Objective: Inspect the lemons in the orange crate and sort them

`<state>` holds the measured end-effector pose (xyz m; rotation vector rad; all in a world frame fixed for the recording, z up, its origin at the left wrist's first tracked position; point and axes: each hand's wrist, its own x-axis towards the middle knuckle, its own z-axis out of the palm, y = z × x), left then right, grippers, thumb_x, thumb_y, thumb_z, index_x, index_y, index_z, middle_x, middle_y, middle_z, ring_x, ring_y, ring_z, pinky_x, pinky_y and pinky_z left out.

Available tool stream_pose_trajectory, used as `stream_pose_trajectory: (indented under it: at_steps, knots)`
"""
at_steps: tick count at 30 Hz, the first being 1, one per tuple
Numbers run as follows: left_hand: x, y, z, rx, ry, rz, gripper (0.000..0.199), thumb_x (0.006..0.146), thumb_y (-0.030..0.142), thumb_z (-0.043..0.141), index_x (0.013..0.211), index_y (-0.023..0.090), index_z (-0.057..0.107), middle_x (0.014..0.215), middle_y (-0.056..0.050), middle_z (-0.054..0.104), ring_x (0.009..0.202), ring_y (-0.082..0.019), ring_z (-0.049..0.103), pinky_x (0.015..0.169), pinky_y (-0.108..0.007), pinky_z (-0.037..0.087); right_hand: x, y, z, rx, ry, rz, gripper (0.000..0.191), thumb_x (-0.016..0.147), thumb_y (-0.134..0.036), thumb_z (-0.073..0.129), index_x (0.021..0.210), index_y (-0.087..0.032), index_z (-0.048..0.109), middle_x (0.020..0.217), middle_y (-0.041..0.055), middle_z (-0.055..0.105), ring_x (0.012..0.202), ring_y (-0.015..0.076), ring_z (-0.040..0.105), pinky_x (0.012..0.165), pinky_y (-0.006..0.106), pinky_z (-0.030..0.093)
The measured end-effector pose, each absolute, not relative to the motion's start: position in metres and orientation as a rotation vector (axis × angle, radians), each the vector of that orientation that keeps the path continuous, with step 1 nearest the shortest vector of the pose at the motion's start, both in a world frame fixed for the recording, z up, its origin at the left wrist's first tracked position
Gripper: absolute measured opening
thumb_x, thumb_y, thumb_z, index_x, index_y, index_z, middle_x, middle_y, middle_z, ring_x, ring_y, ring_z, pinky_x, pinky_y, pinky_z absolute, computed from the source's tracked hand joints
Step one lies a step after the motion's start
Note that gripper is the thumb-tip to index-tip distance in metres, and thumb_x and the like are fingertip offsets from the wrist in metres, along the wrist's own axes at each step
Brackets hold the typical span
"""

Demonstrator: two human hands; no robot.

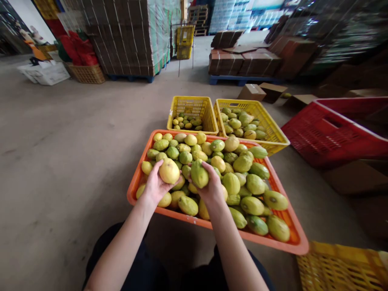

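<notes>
My left hand (158,182) is wrapped around a rounded, mostly yellow papaya (169,171). In my right hand (211,184) I grip a greener, slightly ribbed papaya (199,174). Both fruits are raised side by side, a small gap apart, over a shallow orange tray (218,230). Many more green and yellow fruits, which look like small papayas (232,184), lie loosely across the tray. Part of the heap is hidden behind my hands and forearms.
Beyond the tray stand a yellow crate (192,99) and a second yellow crate (269,117), both holding similar fruit. A large red crate (321,133) is at right, another yellow crate (342,262) at lower right. Stacked cartons (121,40) on pallets and a wicker basket (87,74) stand farther back.
</notes>
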<state>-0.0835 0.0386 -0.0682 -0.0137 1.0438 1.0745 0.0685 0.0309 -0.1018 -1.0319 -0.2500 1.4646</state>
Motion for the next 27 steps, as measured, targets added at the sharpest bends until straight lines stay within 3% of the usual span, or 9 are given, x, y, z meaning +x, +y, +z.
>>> stream_pose_trajectory:
  at_steps: [2, 6, 16, 27]
  knots:
    - [-0.084, 0.038, -0.068, -0.012, 1.028, 1.005, 0.034, 0.106, 0.041, 0.053, 0.126, 0.017, 0.065, 0.092, -0.01, 0.076, 0.081, -0.025, 0.078, 0.068, -0.035, 0.068, 0.077, 0.03, -0.094, -1.1, -0.144, 1.558, 0.017, 0.077, -0.031, 0.076, 0.086, -0.022, 0.065, 0.076, 0.0014, 0.076, 0.059, 0.0177, 0.068, 0.048, 0.027, 0.055]
    - [-0.083, 0.036, -0.071, -0.038, 1.003, 0.929, 0.042, 0.109, 0.043, 0.047, 0.133, 0.012, 0.062, 0.087, -0.012, 0.077, 0.073, -0.024, 0.078, 0.062, -0.033, 0.068, 0.081, 0.025, -0.087, -1.103, -0.06, 1.71, 0.01, 0.078, -0.022, 0.072, 0.088, -0.02, 0.069, 0.074, 0.0032, 0.076, 0.059, 0.0189, 0.069, 0.05, 0.029, 0.06]
    - [-0.082, 0.033, -0.072, -0.103, 0.94, 0.913, 0.048, 0.111, 0.042, 0.043, 0.137, 0.005, 0.06, 0.084, -0.015, 0.077, 0.073, -0.026, 0.08, 0.062, -0.033, 0.069, 0.073, 0.027, -0.083, -1.12, 0.066, 1.69, 0.007, 0.092, -0.025, 0.063, 0.092, -0.02, 0.068, 0.068, 0.0023, 0.073, 0.048, 0.0151, 0.064, 0.041, 0.023, 0.052]
    - [-0.079, 0.032, -0.075, -0.162, 0.96, 0.924, 0.048, 0.108, 0.043, 0.048, 0.137, 0.007, 0.062, 0.088, -0.014, 0.076, 0.076, -0.025, 0.078, 0.062, -0.033, 0.068, 0.071, 0.03, -0.097, -1.098, 0.063, 1.642, 0.012, 0.083, -0.03, 0.07, 0.093, -0.024, 0.066, 0.069, -0.0008, 0.073, 0.058, 0.0192, 0.07, 0.043, 0.026, 0.052]
